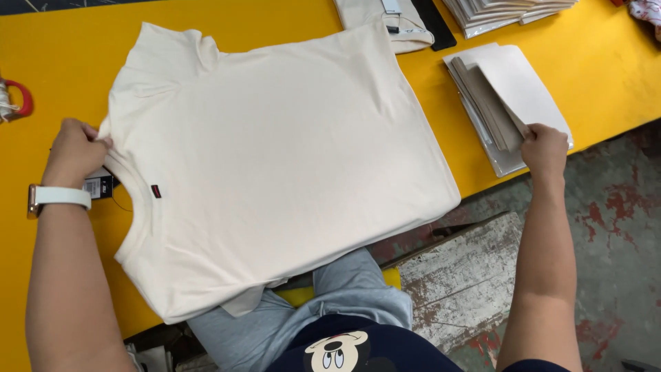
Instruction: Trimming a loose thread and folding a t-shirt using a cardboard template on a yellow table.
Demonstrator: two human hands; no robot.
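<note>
Cream cotton T-shirt (275,165), soft and smooth-knit, lies flat and face-down on the bright yellow counter (55,62), its ribbed collar turned toward the left fingers and its hem edge reaching toward the right ones. The left hand (74,153), with a white watch strap (62,196) on its wrist, has its fingers pinched on the shirt's shoulder edge just beside the collar. A small dark paper hang tag (98,186) peeks out under those fingers. The right hand (544,148) has its fingers closed on the near corner of a stack of stiff rectangular cardboard sheets (506,96), white and grey-brown, lifting the top ones slightly. Beyond that stack, away from the fingers, sits a pile of flat clear-bagged packs (502,12).
</note>
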